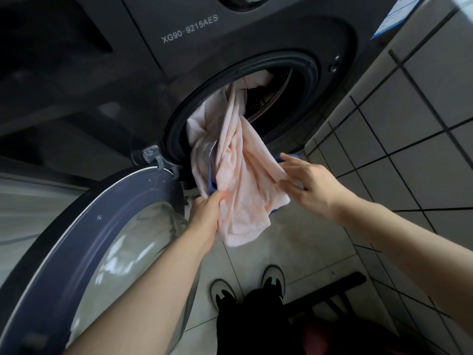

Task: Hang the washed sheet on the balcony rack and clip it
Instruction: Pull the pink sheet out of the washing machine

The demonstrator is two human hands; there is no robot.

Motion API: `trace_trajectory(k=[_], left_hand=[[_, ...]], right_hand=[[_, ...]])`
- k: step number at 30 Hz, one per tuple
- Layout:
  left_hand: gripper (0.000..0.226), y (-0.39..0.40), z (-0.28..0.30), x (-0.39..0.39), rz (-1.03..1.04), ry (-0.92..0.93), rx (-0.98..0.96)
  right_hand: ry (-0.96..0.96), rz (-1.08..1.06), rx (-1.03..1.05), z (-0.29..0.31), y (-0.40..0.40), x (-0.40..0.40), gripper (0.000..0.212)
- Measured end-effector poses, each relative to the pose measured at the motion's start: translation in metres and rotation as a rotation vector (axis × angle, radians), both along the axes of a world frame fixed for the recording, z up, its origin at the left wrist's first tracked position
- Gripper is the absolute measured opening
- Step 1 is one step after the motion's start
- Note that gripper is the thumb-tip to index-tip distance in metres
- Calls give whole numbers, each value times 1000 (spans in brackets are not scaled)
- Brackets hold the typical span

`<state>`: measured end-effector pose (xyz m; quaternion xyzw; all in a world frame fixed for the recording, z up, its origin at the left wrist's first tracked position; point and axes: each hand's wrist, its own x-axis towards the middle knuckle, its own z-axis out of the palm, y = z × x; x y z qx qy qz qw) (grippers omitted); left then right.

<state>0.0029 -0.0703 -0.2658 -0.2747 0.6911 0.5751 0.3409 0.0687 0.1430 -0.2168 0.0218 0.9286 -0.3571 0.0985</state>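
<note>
Sheet (238, 170), pale pink, blue-edged: half out of washing machine (179, 60) drum, draped over open porthole. Left hand (204, 208): fingers curled tight round lower fold. Right hand (307, 183): fingers straight, touching right edge. Door (84, 242) swung open, left.

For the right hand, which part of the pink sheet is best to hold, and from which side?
Probably the bunched fold hanging just outside the drum opening, above where the left hand grips the pink sheet. Come from the right, where the right hand already touches its edge: the cloth is gathered there, and the rest trails inside.
</note>
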Motion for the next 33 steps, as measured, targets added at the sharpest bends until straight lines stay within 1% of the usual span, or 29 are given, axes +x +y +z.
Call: trace_trajectory(k=[2, 5, 8, 9, 11, 13, 15, 16, 17, 18, 19, 21, 23, 24, 25, 27, 30, 31, 33], left_hand=[[62, -4, -5, 0, 11, 6, -1], [46, -8, -4, 4, 14, 13, -27], [39, -12, -3, 7, 33, -5, -31], [38, -13, -2, 8, 39, -31, -2], [33, -11, 0, 11, 54, -106, 110], [39, -9, 2, 13, 39, -170, 213], [59, -7, 6, 15, -4, -193, 268], [69, -5, 8, 16, -19, -184, 257], [71, -3, 9, 16, -19, -167, 212], [64, -2, 11, 17, -15, -133, 139], [52, 0, 12, 19, -19, -92, 54], [35, 2, 12, 21, -33, -38, -79], [32, 0, 10, 21, -26, 12, -123], [30, 0, 10, 20, -20, 28, -130], [28, -1, 11, 19, -14, 37, -128], [27, -2, 16, 19, -9, 64, -101], [36, -5, 22, 20, -39, 56, -49], [33, -7, 23, 20, -45, 51, -36], [24, -10, 27, 20, -41, 38, 3]], right_hand=[[-15, -3, -10, 0, -6, 2, 15], [-14, 43, 43, 1, -15, 3, 21], [-30, 130, 12, 2, -32, 9, 15], [-64, 156, 5, 0, -39, 14, 15], [-132, 180, 0, -4, -52, 22, 22], [-198, 186, 14, -10, -62, 28, 28], [-231, 199, 20, -13, -70, 32, 25], [-245, 217, 22, -13, -74, 34, 22], [-259, 241, 7, -14, -77, 36, 17], [-283, 264, -11, -15, -79, 39, 11], [-302, 290, -27, -16, -80, 41, 5], [-336, 307, -42, -15, -79, 41, 9], [-336, 274, -45, -13, -72, 34, 17], [-349, 224, -58, -12, -67, 30, 20], [-377, 129, -108, -11, -62, 26, 22], [-427, -135, -283, -13, -53, 18, 22], [-482, -587, -589, -25, -45, 7, 24], [-521, -705, -654, -32, -43, 4, 27], [-615, -861, -719, -49, -41, -4, 38]])
